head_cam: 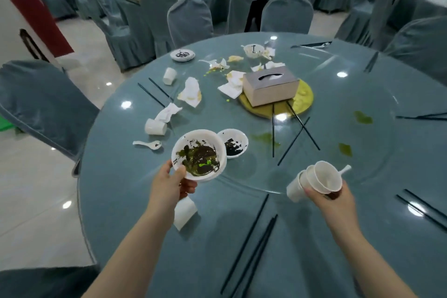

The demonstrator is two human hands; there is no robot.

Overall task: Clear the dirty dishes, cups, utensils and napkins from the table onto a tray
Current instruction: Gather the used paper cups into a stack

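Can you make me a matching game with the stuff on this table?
Things:
1. dirty bowl
2. stacked cups
3. tissue box
4. spoon

Places:
A. on the yellow disc
B. in the right hand
C. lying on the table, left of the bowl
D. in the left hand

Pairs: 1-D, 2-B, 3-A, 4-C

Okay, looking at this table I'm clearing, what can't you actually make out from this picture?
Head view only:
- How many white nested cups the right hand holds: they overlap.
- Whether another dish sits under the sauce-smeared white bowl in the left hand: the bowl hides it.
- The white cup lying beside the left wrist: partly covered.
- No tray is in frame.
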